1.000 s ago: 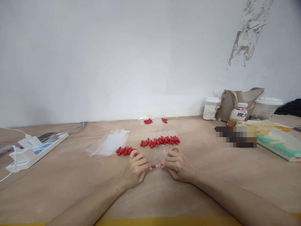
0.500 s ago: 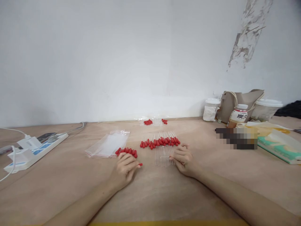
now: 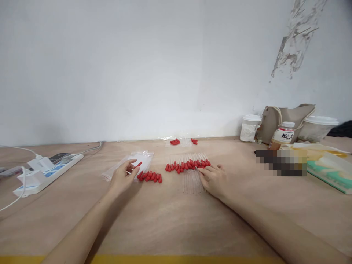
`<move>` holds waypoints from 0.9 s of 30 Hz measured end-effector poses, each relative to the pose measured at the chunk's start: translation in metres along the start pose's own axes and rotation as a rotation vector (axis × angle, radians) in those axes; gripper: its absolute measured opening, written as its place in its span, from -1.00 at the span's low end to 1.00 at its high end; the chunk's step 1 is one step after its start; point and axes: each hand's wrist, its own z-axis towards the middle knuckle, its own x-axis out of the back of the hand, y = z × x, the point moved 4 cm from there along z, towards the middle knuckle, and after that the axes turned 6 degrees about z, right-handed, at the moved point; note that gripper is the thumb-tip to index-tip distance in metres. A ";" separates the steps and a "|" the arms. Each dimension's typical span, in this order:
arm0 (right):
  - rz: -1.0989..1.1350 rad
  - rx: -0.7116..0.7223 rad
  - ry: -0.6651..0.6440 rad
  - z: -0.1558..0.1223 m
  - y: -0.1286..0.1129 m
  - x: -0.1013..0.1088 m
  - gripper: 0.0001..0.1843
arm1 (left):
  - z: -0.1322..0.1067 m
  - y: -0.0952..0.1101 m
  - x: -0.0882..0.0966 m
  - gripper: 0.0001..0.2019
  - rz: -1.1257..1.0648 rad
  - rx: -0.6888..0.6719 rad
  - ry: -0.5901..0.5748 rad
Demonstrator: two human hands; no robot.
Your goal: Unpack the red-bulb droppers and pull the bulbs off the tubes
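Observation:
My left hand (image 3: 123, 178) is closed in a pinch on a red rubber dropper bulb (image 3: 139, 164), above the corner of the clear plastic bags (image 3: 112, 170). Right beside its fingers lies a group of loose red bulbs (image 3: 150, 176). My right hand (image 3: 214, 180) is closed too, thumb and forefinger pinching what looks like the end of a thin glass dropper tube, mostly hidden. Under and left of that hand, bare glass tubes (image 3: 189, 183) lie side by side. Just beyond them is a row of glass droppers (image 3: 188, 165) fitted with red bulbs, their glass pointing away from me.
A clear bag with red bulbs (image 3: 175, 142) lies against the wall. At left is a white power strip (image 3: 52, 176) with chargers and cables. At right stand a lidded cup (image 3: 250, 128), a labelled bottle (image 3: 283, 135), a grey bag (image 3: 269, 124) and a green-and-white packet (image 3: 328, 174).
My left hand has moved left and away from me, lifting a red bulb off the loose group's near side. My right fingertips have shifted from the bare tubes' middle to their far ends.

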 end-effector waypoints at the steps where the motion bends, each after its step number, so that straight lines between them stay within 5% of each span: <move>1: -0.024 0.017 -0.003 0.000 -0.002 -0.001 -0.79 | 0.000 -0.002 -0.002 -0.57 0.009 0.003 -0.005; 11: -0.036 0.062 -0.156 -0.003 -0.014 -0.003 -0.79 | -0.005 0.002 -0.016 -0.64 0.137 -0.047 -0.152; 19: 0.010 0.070 -0.275 -0.006 -0.020 -0.001 -0.72 | -0.002 -0.002 -0.010 -0.67 0.120 0.013 -0.098; 24: 0.056 0.053 -0.267 -0.005 -0.016 0.003 -0.65 | -0.002 0.024 0.005 -0.72 0.261 -0.148 0.092; 27: 0.086 -0.034 -0.226 -0.004 -0.006 0.005 -0.68 | 0.009 0.049 -0.002 -0.77 0.382 -0.187 -0.039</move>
